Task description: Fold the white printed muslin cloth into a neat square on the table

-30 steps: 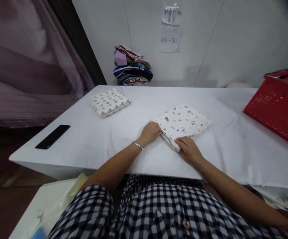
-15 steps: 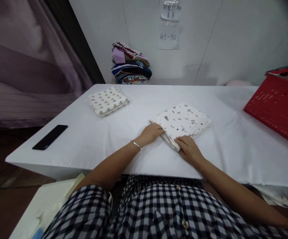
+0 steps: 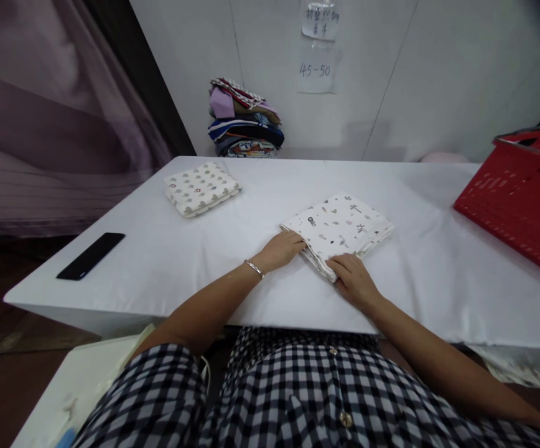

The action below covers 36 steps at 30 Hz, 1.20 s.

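A folded white cloth [image 3: 339, 224] with small grey and dark prints, palm trees among them, lies flat and turned at an angle on the white table. At its left corner, my left hand [image 3: 283, 250] grips the folded edge, a silver bracelet on the wrist. My right hand [image 3: 353, 280] holds the near corner, thumb and fingers closed on the layers. Parts of the fingertips of both hands are hidden by the cloth's edge. Further left lies a second folded cloth [image 3: 202, 188], white with rows of grey prints.
A black phone-like slab [image 3: 91, 256] lies near the left edge of the white table [image 3: 158, 274]. At the right stands a red basket [image 3: 522, 199]. Against the wall rises a stack of folded fabrics [image 3: 246, 121]. Two handwritten paper notes [image 3: 317, 68] hang above.
Both hands keep their hold on the cloth's edges, and the cloth stays in place. The whole view has shifted very slightly.
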Tool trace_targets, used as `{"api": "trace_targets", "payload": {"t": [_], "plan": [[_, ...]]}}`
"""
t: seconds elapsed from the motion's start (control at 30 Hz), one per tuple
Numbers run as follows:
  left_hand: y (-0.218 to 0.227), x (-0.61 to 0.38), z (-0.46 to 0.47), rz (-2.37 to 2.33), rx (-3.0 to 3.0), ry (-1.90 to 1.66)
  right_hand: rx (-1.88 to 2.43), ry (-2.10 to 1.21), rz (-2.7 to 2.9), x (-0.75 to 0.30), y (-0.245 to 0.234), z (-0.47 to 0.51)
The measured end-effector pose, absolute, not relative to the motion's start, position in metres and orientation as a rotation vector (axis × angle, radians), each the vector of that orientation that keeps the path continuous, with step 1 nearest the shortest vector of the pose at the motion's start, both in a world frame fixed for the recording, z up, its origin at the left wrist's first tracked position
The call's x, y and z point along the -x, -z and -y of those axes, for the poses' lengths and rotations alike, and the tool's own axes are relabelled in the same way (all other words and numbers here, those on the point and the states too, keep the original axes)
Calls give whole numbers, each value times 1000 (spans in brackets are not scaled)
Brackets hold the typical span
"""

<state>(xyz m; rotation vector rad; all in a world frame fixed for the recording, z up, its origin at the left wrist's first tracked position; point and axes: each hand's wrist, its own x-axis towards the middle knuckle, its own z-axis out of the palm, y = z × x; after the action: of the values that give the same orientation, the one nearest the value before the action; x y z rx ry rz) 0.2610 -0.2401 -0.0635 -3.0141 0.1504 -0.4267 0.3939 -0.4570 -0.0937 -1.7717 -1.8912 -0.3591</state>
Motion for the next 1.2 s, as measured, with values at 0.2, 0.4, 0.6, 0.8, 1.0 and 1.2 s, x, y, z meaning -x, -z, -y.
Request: {"api": "trace_targets", "payload": {"t": [0.2, 0.4, 0.6, 0.8, 1.0, 1.2], "plan": [[57, -265, 242, -127, 3006, 364, 1769, 358, 1893, -393, 91, 457], [63, -258, 245, -27, 3028, 496, 1780, 358, 1902, -392, 89, 457], [76, -250, 245, 102, 3181, 672, 1771, 351, 1908, -393, 91, 457], [75, -244, 237, 603, 3276, 981, 1801, 339, 1918, -393, 90, 458], [71, -251, 228, 538, 3219, 943, 1791, 364, 1917, -392, 88, 458], [78, -262, 212, 424, 3152, 697, 1755, 399, 1928, -391, 87, 457]]}}
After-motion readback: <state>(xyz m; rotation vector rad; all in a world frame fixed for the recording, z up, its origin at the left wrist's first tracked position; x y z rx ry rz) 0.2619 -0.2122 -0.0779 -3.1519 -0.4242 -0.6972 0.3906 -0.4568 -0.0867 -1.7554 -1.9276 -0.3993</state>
